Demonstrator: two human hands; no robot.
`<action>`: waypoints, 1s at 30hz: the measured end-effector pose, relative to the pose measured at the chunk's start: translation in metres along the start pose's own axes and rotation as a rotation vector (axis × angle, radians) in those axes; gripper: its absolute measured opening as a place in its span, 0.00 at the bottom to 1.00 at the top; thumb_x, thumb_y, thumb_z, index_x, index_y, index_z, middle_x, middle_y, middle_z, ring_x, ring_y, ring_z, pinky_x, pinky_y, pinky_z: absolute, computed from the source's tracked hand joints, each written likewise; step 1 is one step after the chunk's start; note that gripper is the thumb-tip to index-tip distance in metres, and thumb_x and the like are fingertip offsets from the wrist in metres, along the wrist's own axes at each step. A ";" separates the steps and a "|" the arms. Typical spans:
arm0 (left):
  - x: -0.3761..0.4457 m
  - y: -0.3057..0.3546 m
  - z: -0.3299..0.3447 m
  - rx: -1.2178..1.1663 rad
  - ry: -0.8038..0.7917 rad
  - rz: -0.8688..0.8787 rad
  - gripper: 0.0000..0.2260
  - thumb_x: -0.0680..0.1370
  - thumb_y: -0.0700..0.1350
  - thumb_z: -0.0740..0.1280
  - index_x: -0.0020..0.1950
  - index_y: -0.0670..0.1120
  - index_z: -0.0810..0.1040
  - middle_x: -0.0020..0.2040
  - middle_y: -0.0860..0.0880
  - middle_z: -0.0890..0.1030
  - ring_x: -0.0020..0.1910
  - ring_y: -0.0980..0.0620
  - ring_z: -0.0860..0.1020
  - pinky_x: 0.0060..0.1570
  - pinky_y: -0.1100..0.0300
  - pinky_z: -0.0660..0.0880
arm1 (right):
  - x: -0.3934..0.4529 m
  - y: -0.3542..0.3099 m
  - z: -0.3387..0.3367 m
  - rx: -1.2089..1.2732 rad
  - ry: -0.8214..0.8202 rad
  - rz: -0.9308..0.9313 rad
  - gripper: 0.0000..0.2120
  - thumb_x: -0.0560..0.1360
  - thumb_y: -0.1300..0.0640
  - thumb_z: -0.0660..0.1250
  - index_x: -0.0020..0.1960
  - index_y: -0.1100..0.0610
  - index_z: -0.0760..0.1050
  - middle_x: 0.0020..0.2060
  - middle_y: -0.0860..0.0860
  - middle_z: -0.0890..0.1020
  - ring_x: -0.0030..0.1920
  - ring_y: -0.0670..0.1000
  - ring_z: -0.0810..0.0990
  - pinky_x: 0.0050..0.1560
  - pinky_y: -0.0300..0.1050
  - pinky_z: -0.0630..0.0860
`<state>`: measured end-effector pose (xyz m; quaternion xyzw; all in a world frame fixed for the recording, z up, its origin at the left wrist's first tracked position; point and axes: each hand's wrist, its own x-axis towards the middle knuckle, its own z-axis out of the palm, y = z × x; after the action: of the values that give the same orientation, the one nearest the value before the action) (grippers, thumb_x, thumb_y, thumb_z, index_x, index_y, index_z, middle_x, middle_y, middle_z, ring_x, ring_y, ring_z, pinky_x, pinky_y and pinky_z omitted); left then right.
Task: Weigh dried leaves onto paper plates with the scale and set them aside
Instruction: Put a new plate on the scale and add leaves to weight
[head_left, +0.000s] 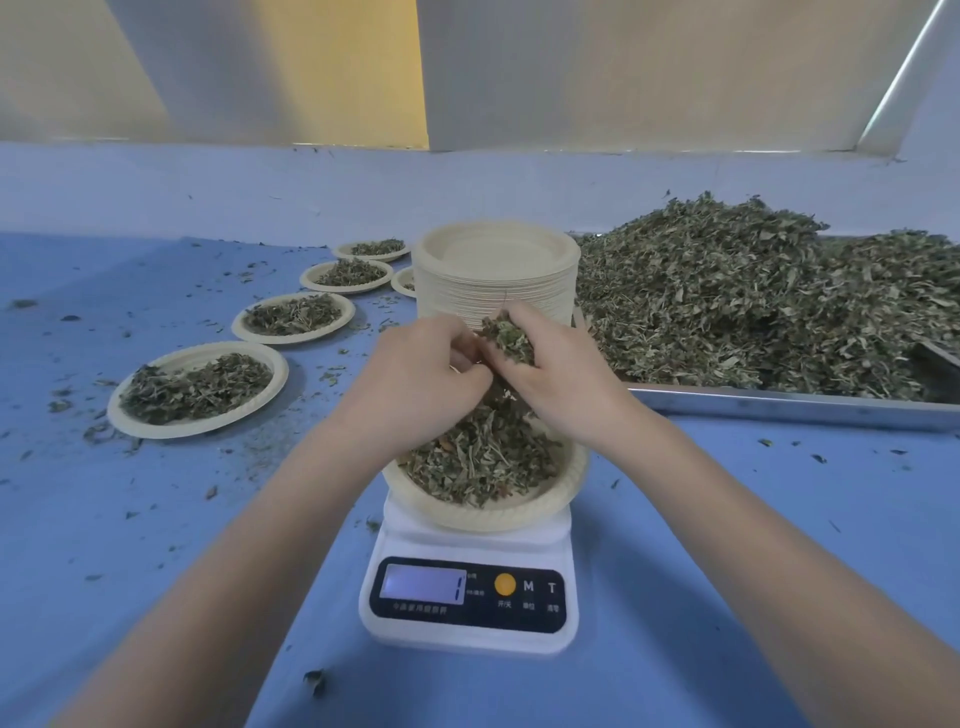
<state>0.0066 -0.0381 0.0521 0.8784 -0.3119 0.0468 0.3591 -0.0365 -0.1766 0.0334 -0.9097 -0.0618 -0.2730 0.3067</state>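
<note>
Here both hands (483, 374) clutch dried leaves (506, 332) over the plate (483, 512) on the scale (467, 597); crumbs could spill onto the bench (727, 519), spoiling the weight.

Scale (470, 587) at centre on desk (727, 545); plate stack (496, 275) at 12 o'clock, leaf tray (789, 408) at 2, filled plates (197, 387) at 10.

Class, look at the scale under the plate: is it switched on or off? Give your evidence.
On. The scale has a lit display showing a digit, with the plate of leaves sitting on it.
</note>
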 end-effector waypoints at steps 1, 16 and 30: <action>-0.001 -0.002 0.000 -0.003 -0.002 0.002 0.05 0.73 0.44 0.65 0.48 0.50 0.78 0.40 0.56 0.80 0.42 0.60 0.78 0.39 0.71 0.71 | -0.001 0.001 0.002 -0.010 -0.001 -0.007 0.04 0.77 0.58 0.64 0.47 0.58 0.70 0.31 0.42 0.71 0.32 0.35 0.71 0.34 0.29 0.64; -0.022 -0.014 0.005 -0.117 0.134 0.088 0.08 0.72 0.40 0.65 0.47 0.51 0.79 0.38 0.58 0.80 0.40 0.63 0.77 0.39 0.78 0.67 | -0.012 -0.008 0.007 -0.087 0.098 -0.078 0.11 0.77 0.56 0.65 0.53 0.64 0.74 0.41 0.53 0.80 0.41 0.49 0.73 0.40 0.39 0.62; 0.058 0.072 0.063 0.072 -0.140 0.164 0.04 0.71 0.36 0.60 0.42 0.42 0.73 0.42 0.44 0.80 0.43 0.45 0.76 0.40 0.56 0.73 | 0.000 0.074 -0.065 -0.224 0.174 0.191 0.09 0.78 0.57 0.65 0.56 0.59 0.72 0.22 0.46 0.69 0.22 0.42 0.70 0.25 0.31 0.65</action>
<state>0.0025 -0.1485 0.0667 0.8634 -0.4053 0.0259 0.2995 -0.0459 -0.2746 0.0382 -0.9129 0.0827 -0.3255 0.2319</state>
